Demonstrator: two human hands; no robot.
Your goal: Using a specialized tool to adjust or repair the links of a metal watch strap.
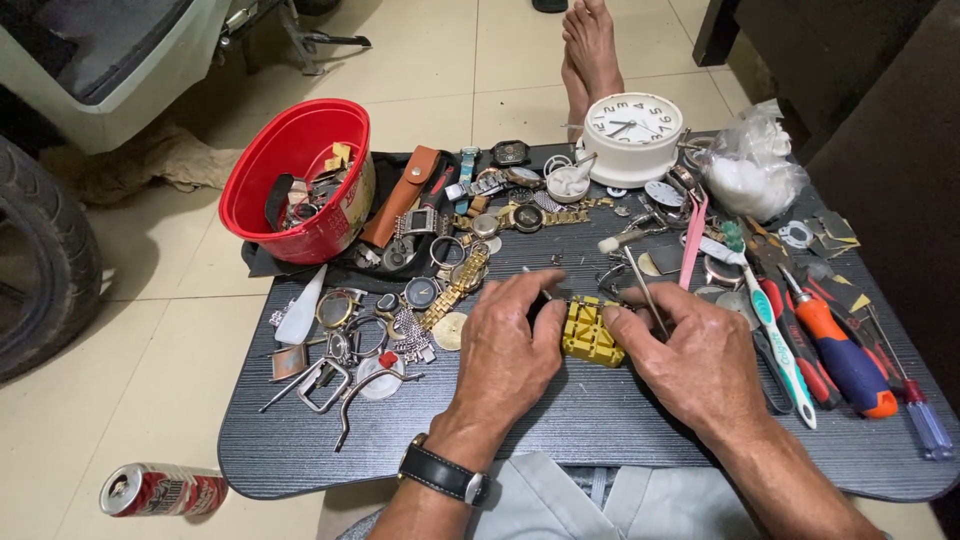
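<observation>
A small yellow plastic block-shaped holder (pixel 590 335) sits on the dark grey table (pixel 600 420) between both hands. My left hand (pixel 505 355) grips its left side, fingers curled over something dark that is mostly hidden. My right hand (pixel 695 355) presses against its right side, thumb and forefinger pinched at the block's edge, with a thin metal tool (pixel 645 290) rising from the fingers. A black wristwatch (pixel 445 473) is on my left wrist.
A red bowl (pixel 295 180) of parts stands at the back left. Watch faces, bands and metal bits (pixel 440 270) lie scattered behind it. A white clock (pixel 632 130), a plastic bag (pixel 750 170), screwdrivers (pixel 845 355), a toothbrush (pixel 775 330). A can (pixel 160 490) lies on the floor.
</observation>
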